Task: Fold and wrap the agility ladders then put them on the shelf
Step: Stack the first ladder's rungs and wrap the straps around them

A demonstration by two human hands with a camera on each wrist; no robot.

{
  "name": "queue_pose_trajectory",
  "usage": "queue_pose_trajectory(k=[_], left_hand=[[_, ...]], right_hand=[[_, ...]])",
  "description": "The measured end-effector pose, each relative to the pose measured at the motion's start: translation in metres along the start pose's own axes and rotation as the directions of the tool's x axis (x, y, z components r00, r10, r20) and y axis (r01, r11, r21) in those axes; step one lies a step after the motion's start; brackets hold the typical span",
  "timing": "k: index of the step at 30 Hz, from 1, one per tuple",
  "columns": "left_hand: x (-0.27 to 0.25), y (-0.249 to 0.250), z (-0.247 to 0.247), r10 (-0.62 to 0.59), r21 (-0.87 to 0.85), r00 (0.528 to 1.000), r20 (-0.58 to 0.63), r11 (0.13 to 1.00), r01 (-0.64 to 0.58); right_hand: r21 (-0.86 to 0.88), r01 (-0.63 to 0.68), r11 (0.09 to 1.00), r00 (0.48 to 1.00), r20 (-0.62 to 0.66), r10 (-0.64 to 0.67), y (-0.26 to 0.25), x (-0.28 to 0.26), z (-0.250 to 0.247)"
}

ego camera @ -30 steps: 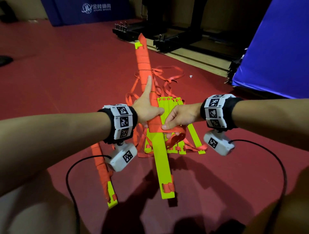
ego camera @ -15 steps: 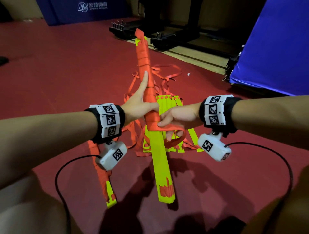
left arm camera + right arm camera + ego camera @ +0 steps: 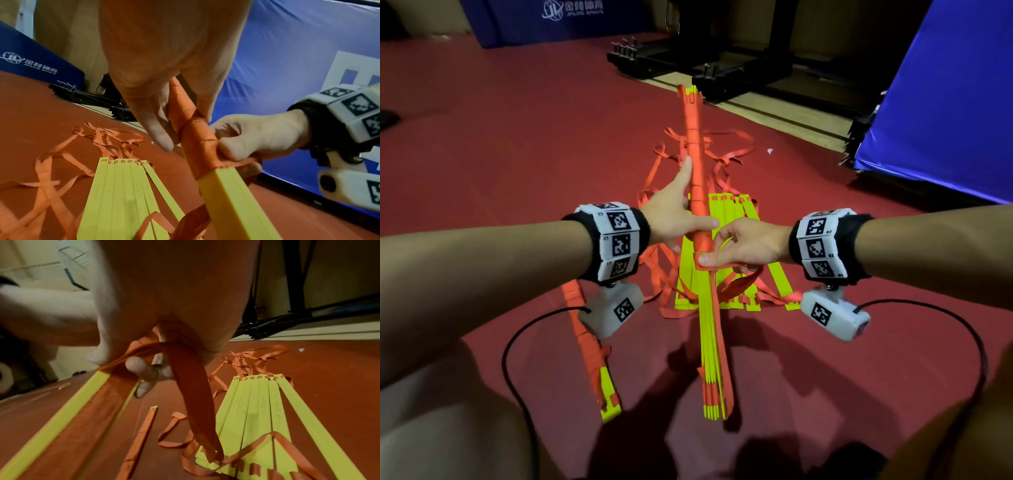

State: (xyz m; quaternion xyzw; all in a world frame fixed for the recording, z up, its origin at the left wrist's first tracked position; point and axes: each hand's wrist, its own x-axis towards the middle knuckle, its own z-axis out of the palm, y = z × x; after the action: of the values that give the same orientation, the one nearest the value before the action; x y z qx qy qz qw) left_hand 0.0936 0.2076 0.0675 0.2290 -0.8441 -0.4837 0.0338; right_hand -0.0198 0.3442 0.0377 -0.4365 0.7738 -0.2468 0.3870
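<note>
The person's left hand [image 3: 677,219] is wrapped round a stacked bundle of flat yellow plastic ladder rungs [image 3: 710,329], gripping it on the part already bound in orange webbing, with the index finger laid straight along the bundle. The bundle is held off the red carpet floor [image 3: 517,137], one end pointing away and the other back toward the person. The right hand [image 3: 743,248] pinches the flat orange webbing strap [image 3: 191,386] between thumb and fingers right where the orange wrapping meets bare yellow, and the strap's slack hangs down to the floor.

Below the hands a second set of loose yellow rungs [image 3: 127,186] lies fanned out on the carpet with tangled orange straps [image 3: 61,162] around it, and a third, already wrapped bundle [image 3: 594,346] lies to the left.

The rungs look stiff, light and smooth, so a stack like this probably slides apart unless it is squeezed across its flat faces; the wrapped section gives the surer hold. The webbing is soft and limp, and likely needs steady tension to lie snug; any slack could let the turns loosen or slip toward the bare end
</note>
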Motion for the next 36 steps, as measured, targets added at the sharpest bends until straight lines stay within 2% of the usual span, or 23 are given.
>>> queue_pose_trajectory(k=[5,12,16,19,21,24,30,34,36], left_hand=[[0.009,-0.003,0.004,-0.022,-0.032,0.999,-0.049,0.999,0.021],[0.010,-0.006,-0.003,-0.053,-0.236,0.996,-0.068,0.971,0.036],[0.011,0.000,-0.009,-0.053,-0.191,0.997,-0.054,0.981,0.042],[0.003,0.004,-0.007,-0.124,-0.123,0.992,-0.004,0.985,0.122],[-0.003,0.005,-0.001,-0.177,-0.134,0.984,0.009,0.975,0.177],[-0.003,0.001,0.006,-0.223,-0.186,0.974,-0.036,0.959,0.213],[0.012,-0.012,0.004,-0.190,-0.150,0.969,-0.157,0.975,0.166],[0.009,-0.010,0.001,-0.126,-0.173,0.978,-0.165,0.980,0.097],[0.006,-0.006,0.001,-0.089,-0.175,0.983,-0.163,0.983,0.060]], right_hand=[[0.086,-0.007,0.996,0.993,0.121,-0.003,0.002,-0.002,-0.005],[0.017,-0.039,0.999,0.991,0.127,0.037,-0.005,0.004,-0.009],[-0.026,0.032,0.999,0.999,0.014,-0.032,0.000,0.007,-0.005],[-0.029,0.083,0.996,0.995,-0.060,-0.085,0.006,0.009,-0.003],[-0.058,0.112,0.992,0.989,-0.085,-0.117,0.007,0.009,-0.001],[-0.083,0.144,0.986,0.984,-0.089,-0.151,0.006,0.006,0.004],[0.049,0.174,0.984,0.985,-0.030,-0.172,0.001,0.004,0.004],[0.028,-0.014,1.000,0.991,0.132,0.010,-0.009,0.002,-0.006],[0.013,-0.031,0.999,0.981,0.193,0.028,-0.011,0.001,-0.004]])
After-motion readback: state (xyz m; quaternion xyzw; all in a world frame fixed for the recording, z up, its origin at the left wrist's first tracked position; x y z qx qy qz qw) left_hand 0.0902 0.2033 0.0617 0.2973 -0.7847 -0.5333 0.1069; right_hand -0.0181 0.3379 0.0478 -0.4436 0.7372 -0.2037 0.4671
